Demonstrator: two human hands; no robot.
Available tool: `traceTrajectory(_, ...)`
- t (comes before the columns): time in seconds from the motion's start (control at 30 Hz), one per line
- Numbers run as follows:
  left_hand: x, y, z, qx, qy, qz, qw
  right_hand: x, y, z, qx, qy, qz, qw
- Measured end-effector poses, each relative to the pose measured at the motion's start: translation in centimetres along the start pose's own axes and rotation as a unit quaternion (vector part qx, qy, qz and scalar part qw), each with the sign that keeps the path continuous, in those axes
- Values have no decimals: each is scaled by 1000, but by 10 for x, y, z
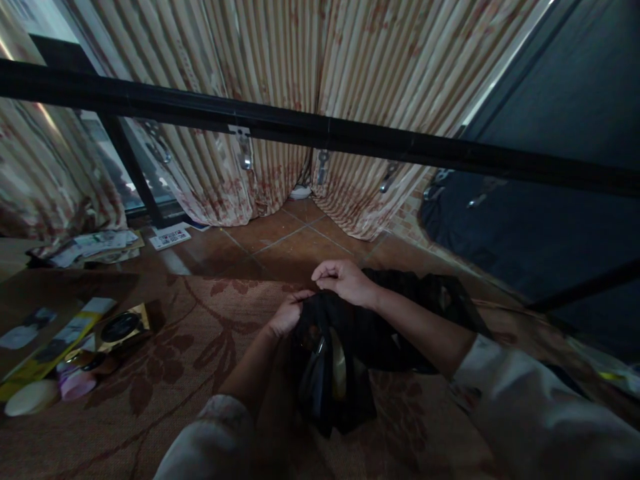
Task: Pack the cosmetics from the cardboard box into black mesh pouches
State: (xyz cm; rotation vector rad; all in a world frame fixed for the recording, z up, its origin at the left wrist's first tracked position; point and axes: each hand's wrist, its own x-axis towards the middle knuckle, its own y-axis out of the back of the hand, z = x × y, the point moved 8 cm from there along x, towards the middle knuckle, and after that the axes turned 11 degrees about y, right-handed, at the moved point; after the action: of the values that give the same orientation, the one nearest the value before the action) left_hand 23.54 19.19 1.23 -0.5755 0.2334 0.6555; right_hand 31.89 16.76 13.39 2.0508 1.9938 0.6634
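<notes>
Cloth (350, 340), black, lies bunched on the mat (165, 373) before me. My left hand (286, 315) and right hand (344, 280) each pinch its far edge, close together. I think it is only gathered, not smoothed flat yet. Curtains (280, 60) hang beyond.

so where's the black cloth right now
The black cloth sits low and centre in the head view, on the brown flowered mat, its far edge pinched by the left hand and the right hand.
</notes>
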Motion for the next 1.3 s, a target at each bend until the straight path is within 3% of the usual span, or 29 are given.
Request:
traceTrajectory(0.3, 3, 8, 0, -4, -8, 32, 999, -11, 6, -2, -36, 46, 45, 997)
traceTrajectory(0.5, -10, -2, 24, -27, -20, -25, 999, -13, 7, 2, -45, 47, 59, 996)
traceTrajectory(0.83, -15, -17, 40, 133, -28, -71, 988, -18, 0, -3, -52, 71, 69, 994)
traceTrajectory(1.1, -13, -14, 29, 27, 41, -73, 996, -23, 9, -15, -47, 92, 115, 988)
traceTrajectory(1.3, -17, -16, 29, 1, 13, -70, 997, -22, 15, -14, -37, 85, 153, 984)
